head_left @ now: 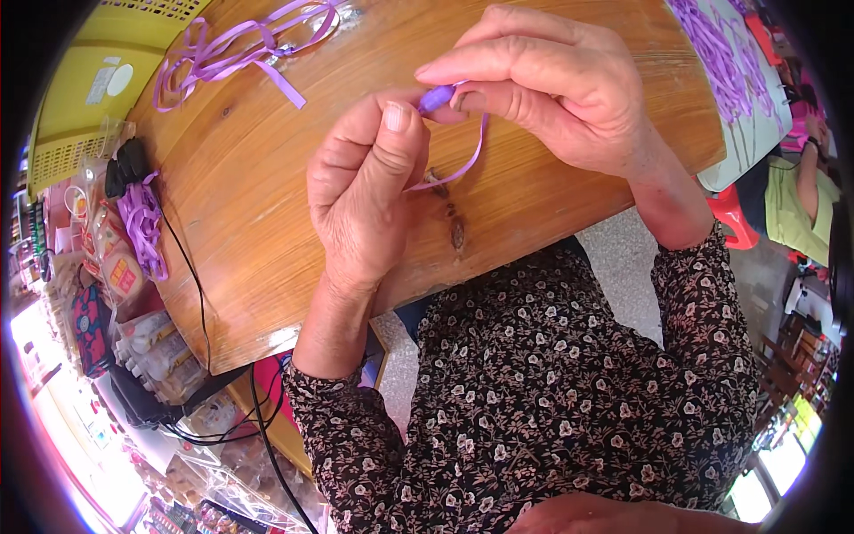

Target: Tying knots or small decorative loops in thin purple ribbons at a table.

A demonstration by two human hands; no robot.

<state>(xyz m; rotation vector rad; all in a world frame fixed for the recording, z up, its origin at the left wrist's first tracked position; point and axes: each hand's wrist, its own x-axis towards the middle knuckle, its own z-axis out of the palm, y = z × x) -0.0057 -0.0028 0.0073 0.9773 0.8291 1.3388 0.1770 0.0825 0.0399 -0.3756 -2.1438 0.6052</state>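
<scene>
Over the wooden table, my left hand (369,169) is closed, with thumb and fingers pinching one end of a small purple plastic connector (436,98). My right hand (556,93) meets it from the other side, its thumb and forefinger pressed near the connector's right end. A thin purple ribbon (480,147) curves down between the two hands and passes behind the left one. Fingers cover part of the connector, so its exact shape is hidden. At the table's far left lies a loose bundle of purple ribbons (227,64) with small metal or clear fittings.
The wooden table (267,231) ends close to my body. Many purple ribbons (712,67) lie on a pale surface at right. Yellow plastic baskets (124,76), another ribbon bundle (140,222) and a black cable (189,267) line the left edge. A person in light green (801,209) is far right.
</scene>
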